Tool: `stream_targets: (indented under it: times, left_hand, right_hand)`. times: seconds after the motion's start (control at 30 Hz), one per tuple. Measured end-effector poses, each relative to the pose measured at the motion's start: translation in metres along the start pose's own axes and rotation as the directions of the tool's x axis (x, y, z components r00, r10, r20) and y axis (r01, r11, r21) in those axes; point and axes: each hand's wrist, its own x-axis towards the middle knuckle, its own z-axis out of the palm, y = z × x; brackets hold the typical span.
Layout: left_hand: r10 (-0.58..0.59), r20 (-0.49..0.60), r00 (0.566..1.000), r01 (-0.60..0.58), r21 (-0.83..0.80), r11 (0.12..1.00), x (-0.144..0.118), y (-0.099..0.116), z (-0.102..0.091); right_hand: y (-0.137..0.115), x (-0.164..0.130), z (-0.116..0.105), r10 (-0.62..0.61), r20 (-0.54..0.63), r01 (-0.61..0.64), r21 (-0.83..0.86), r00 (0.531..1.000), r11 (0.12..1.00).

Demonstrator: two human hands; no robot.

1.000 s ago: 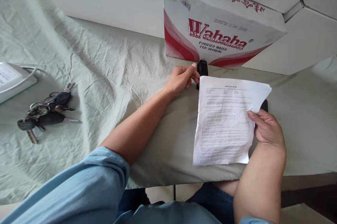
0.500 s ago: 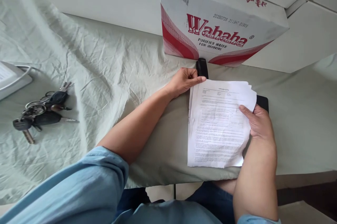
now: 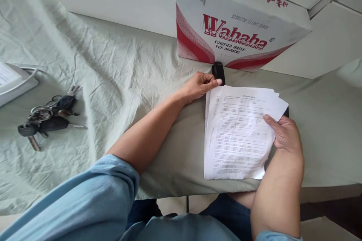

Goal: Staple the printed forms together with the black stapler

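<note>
A stack of printed paper sheets lies on the cloth in front of me, its edges fanned out of line. My right hand grips the right edge, thumb on top and fingers underneath. At the top left corner, my left hand is closed, with thumb and curled fingers pinching the rear sheets. Just beyond that hand is a black stapler-like object, partly hidden by it. Behind the right edge of the papers, a bit of a dark flat object shows; its kind is hidden.
A Wahaha water carton stands against the white panels at the back. To the left lie a bunch of keys and a white device with a cable. Wrinkled pale green cloth covers the table, whose front edge borders my lap.
My right hand has shifted right, drawing the front sheets along, so the stack is more fanned and more of the rear sheets shows at left. My left hand has stayed nearly in place.
</note>
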Motion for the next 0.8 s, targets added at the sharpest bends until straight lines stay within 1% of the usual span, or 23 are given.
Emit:
stream_targets:
  times: [0.07,0.13,0.2,0.27,0.33,0.37,0.4,0.43,0.5,0.57,0.6,0.67,0.73,0.8]
  left_hand:
    - [-0.059,0.017,0.998,0.059,-0.021,0.998,-0.004,0.006,0.001]
    - [-0.108,0.059,0.992,0.111,-0.046,0.993,-0.006,0.011,0.0]
    - [-0.11,0.118,0.987,0.114,-0.022,0.993,-0.007,0.014,-0.002]
    - [-0.075,0.218,0.973,0.055,0.095,0.994,-0.005,0.012,-0.006]
    - [-0.027,0.308,0.951,-0.043,0.218,0.975,-0.002,0.008,-0.009]
    - [-0.005,0.327,0.945,-0.081,0.251,0.965,0.0,0.005,-0.011]
    - [0.014,0.319,0.948,-0.102,0.26,0.96,0.001,0.003,-0.012]
    - [0.029,0.287,0.957,-0.103,0.248,0.963,0.003,0.001,-0.012]
    - [0.044,0.189,0.981,-0.08,0.189,0.979,0.004,-0.003,-0.014]
    - [0.062,0.068,0.996,-0.068,0.101,0.993,0.005,-0.005,-0.014]
    - [0.077,0.003,0.997,-0.077,0.051,0.996,0.006,-0.006,-0.014]
    - [0.114,-0.118,0.986,-0.119,-0.039,0.992,0.007,-0.007,-0.014]
    - [0.153,-0.196,0.969,-0.178,-0.113,0.978,0.009,-0.008,-0.012]
    - [0.186,-0.234,0.954,-0.224,-0.15,0.963,0.009,-0.009,-0.011]
  right_hand:
    - [-0.004,-0.003,-0.001,0.016,0.047,-0.015,-0.024,0.999,1.0]
    - [-0.007,-0.005,0.0,0.043,0.102,-0.038,-0.053,0.994,0.998]
    - [-0.011,-0.008,0.004,0.069,0.142,-0.058,-0.08,0.987,0.995]
    - [-0.013,-0.009,0.009,0.08,0.16,-0.065,-0.098,0.984,0.993]
    - [-0.013,-0.011,0.012,0.07,0.163,-0.054,-0.104,0.984,0.993]
    - [-0.013,-0.011,0.012,0.056,0.167,-0.04,-0.1,0.984,0.994]
    - [-0.012,-0.012,0.009,0.043,0.183,-0.026,-0.095,0.982,0.995]
    - [-0.012,-0.013,0.005,0.033,0.204,-0.016,-0.087,0.978,0.996]
    - [-0.011,-0.016,-0.008,0.033,0.247,-0.017,-0.068,0.968,0.998]
    - [-0.011,-0.019,-0.025,0.044,0.228,-0.035,-0.045,0.973,0.998]
    - [-0.012,-0.021,-0.032,0.035,0.198,-0.03,-0.029,0.979,0.999]
    - [-0.013,-0.023,-0.041,0.002,0.144,-0.004,0.016,0.99,1.0]
    - [-0.014,-0.022,-0.04,-0.052,0.075,0.048,0.061,0.996,0.997]
    - [-0.015,-0.019,-0.031,-0.149,-0.075,0.155,0.091,0.986,0.984]
